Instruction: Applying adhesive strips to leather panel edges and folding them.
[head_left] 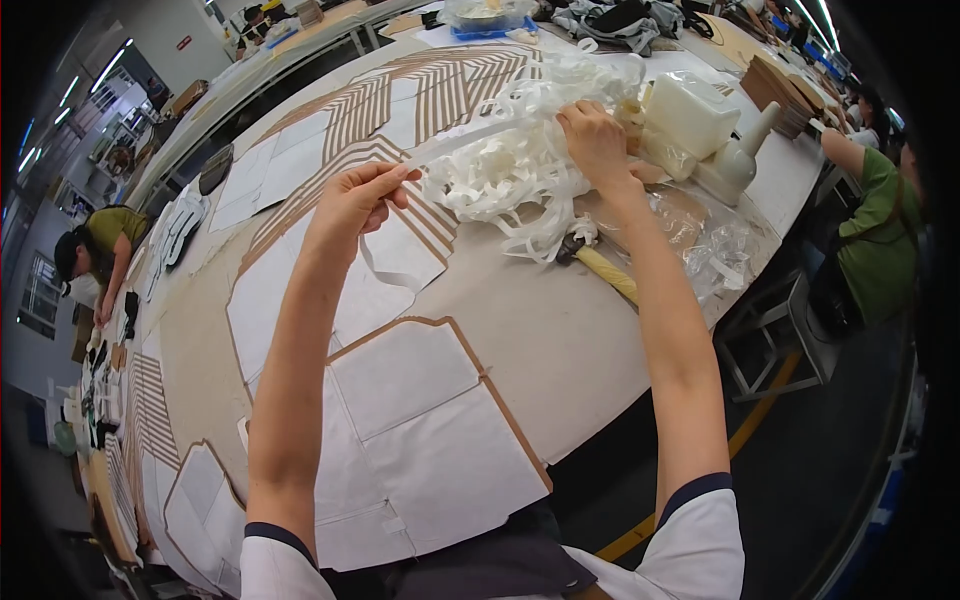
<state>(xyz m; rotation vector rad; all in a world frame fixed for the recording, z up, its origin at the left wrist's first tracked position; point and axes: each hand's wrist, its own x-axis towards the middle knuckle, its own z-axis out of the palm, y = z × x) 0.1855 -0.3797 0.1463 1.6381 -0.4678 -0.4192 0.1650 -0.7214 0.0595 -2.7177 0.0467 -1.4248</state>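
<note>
A white tape strip (465,139) runs taut between my two raised hands. My left hand (362,203) pinches it between thumb and fingertips, and a loose end hangs below that hand. My right hand (598,148) is closed on the strip at the far side, beside a tangled heap of white tape (505,180). Close to my body lies a white panel with brown edges (430,440), flat on the table. Beyond it, rows of similar panels with brown stripes (355,120) overlap. A hammer with a yellow-wrapped handle (608,275) lies under my right forearm.
Right of the heap stand a whitish plastic container (690,112) and a squeeze bottle (735,165), near crumpled clear plastic (715,245). A stack of brown pieces (780,95) is farther back. Co-workers in green sit at right (870,235) and bend at left (110,240). A stool (785,335) stands right.
</note>
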